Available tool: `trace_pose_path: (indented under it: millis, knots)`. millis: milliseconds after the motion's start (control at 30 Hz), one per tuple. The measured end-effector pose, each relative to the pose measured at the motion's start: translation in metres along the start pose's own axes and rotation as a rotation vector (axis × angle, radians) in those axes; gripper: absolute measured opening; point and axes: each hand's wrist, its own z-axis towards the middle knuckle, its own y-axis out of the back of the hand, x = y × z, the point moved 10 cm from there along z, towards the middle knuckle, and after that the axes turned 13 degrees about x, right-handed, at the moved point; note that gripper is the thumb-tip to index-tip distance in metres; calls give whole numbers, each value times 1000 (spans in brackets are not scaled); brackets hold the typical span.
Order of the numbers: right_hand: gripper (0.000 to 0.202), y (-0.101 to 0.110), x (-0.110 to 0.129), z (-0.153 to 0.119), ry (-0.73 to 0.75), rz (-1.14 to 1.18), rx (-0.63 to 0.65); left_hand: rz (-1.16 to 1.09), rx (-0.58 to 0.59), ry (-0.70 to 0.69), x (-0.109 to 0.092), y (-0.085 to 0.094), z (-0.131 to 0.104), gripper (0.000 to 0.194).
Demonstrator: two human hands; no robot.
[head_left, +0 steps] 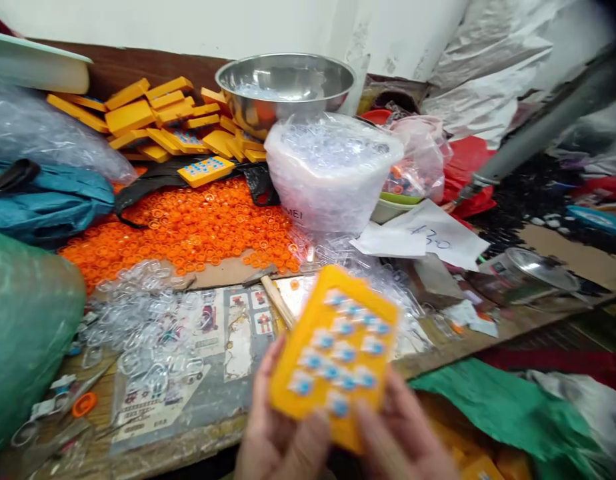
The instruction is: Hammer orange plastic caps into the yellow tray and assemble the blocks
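1. Gripping the yellow slab [333, 380] by its edges, my left hand [283, 427] and right hand [405, 430] hold it tilted over the worktable's front edge [198, 437] in the head view.
2. Its blue-and-white pieces [345, 351] face up (blurred); I judge I'm handling or checking them.
3. Any next move seems to call for steady fingers.

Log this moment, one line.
left hand: holding yellow panel | right hand: holding same panel | panel: blue-white spots facing camera | beyond: orange pieces, steel bowl
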Motion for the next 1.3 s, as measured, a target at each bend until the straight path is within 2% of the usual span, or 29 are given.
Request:
trace_pose_path:
  millis: [67, 133, 200, 267, 333, 367, 433, 500, 567, 667, 733, 800, 833, 867, 933, 1000, 1067, 1200, 1300]
  knots:
    - [84, -65, -8, 9, -78, 85, 124, -81, -236, -16, -12, 38, -6, 99]
    - [82, -99, -10, 14, -136, 41, 192, -35, -377, -82, -23, 72, -19, 96]
    - [78, -109, -11, 18, -174, -70, 245, 115, -390, -155, -34, 97, -33, 85]
    - [76, -106, -14, 23, -186, -193, 280, 327, -318, -200, -44, 108, -44, 68]
    - [72, -101, -16, 30, -153, -333, 299, 603, -268, -260, -57, 109, -51, 60]
    - [67, -102, -12, 33, -90, -436, 315, 765, -257, -314, -65, 105, -53, 61]
    - [54, -111, 4, 37, 127, -731, 348, 1110, -219, -431, -76, 88, -53, 67]
    - [44, -124, 22, 36, 352, -992, 368, 1402, -135, -528, -73, 66, -48, 63]
    - [38, -128, 41, 36, 492, -1154, 314, 1555, -104, -590, -70, 54, -44, 49]
    - [35, -124, 77, 42, 633, -1346, 93, 1633, -146, -651, -86, 51, -39, 42]
    - [38, -126, 91, 51, 672, -1464, -9, 1674, -186, -649, -112, 55, -28, 36]
    - [38, -131, 90, 67, 642, -1528, 4, 1702, -272, -535, -145, 71, -3, 29]
    - [37, -134, 87, 74, 621, -1542, 29, 1710, -320, -389, -157, 85, 16, 30]
    - [36, -136, 82, 80, 604, -1546, 49, 1719, -348, -222, -165, 100, 37, 31]
    - [34, -139, 75, 89, 583, -1541, 70, 1708, -354, -114, -180, 114, 69, 30]
    - [35, -140, 72, 92, 577, -1507, 89, 1694, -332, -64, -184, 121, 94, 29]
    - [36, -138, 73, 92, 578, -1447, 120, 1678, -307, -40, -181, 125, 109, 29]
    - [41, -127, 80, 85, 567, -1303, 167, 1616, -218, -46, -171, 124, 115, 26]
    - [41, -111, 75, 82, 479, -1189, 168, 1568, -147, -65, -165, 123, 117, 24]
